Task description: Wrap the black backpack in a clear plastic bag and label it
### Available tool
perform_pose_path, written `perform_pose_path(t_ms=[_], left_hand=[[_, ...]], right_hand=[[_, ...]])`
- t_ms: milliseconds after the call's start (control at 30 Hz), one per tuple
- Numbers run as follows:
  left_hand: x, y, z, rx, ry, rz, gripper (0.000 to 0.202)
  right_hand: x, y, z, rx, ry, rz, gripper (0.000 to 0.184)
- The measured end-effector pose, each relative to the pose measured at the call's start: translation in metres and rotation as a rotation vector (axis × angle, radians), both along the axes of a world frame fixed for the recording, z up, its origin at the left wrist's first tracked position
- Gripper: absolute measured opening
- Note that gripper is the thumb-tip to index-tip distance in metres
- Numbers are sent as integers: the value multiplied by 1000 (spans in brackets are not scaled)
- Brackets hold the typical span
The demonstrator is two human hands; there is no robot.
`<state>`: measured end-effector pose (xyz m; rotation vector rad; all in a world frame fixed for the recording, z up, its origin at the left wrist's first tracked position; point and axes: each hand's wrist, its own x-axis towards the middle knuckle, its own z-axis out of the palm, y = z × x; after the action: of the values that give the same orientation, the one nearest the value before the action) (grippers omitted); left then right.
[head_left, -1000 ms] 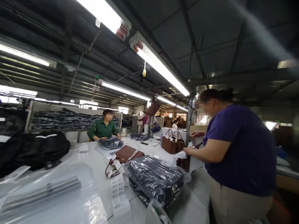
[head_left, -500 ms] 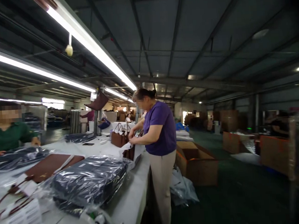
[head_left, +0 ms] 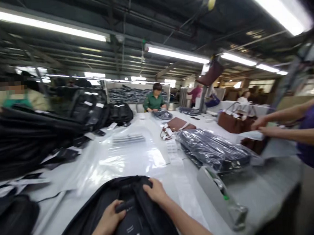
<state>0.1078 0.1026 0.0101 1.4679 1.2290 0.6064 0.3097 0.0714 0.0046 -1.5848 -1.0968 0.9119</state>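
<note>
A black backpack [head_left: 90,210] lies directly in front of me on the white table [head_left: 188,186], its upper part pointing away. My left hand [head_left: 113,216] is closed on its front, thumb and fingers pinching the black fabric beside a dark panel with pale print. At the top right edge, my right hand [head_left: 155,191] grips the bag's rim with the thumb on the near side. Just beyond the backpack, clear plastic bags [head_left: 122,160] lie flat on the table.
Black backpacks [head_left: 36,139] are piled at left. To the right are plastic-wrapped dark bags [head_left: 212,149], a grey holder [head_left: 217,195] and a brown handbag [head_left: 181,123]. A co-worker in purple [head_left: 313,132] handles brown bags at far right; another in green [head_left: 154,101] sits across.
The view has swung left and down from the aisle to the table. My two hands and the black backpack have come into view.
</note>
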Motion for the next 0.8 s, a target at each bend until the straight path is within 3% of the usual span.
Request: perform_pose_path(t_ms=[67, 167, 333, 533, 633, 800], left_hand=[[2, 3, -5, -67, -39, 50, 15], [26, 10, -13, -86, -68, 128, 19], [61, 22, -20, -98, -138, 192, 22], [75, 40, -26, -153, -100, 315, 13], [75, 43, -29, -152, -62, 364, 18], [72, 45, -22, -206, -40, 345, 24]], right_hand=[[1, 5, -7, -19, 143, 55, 33], [13, 5, -12, -32, 303, 113, 43], [11, 5, -14, 4, 358, 134, 50], [2, -1, -33, 47, 67, 24, 47], [-1, -3, -42, 50, -122, -74, 57], [-19, -5, -49, 38, -271, -109, 63]])
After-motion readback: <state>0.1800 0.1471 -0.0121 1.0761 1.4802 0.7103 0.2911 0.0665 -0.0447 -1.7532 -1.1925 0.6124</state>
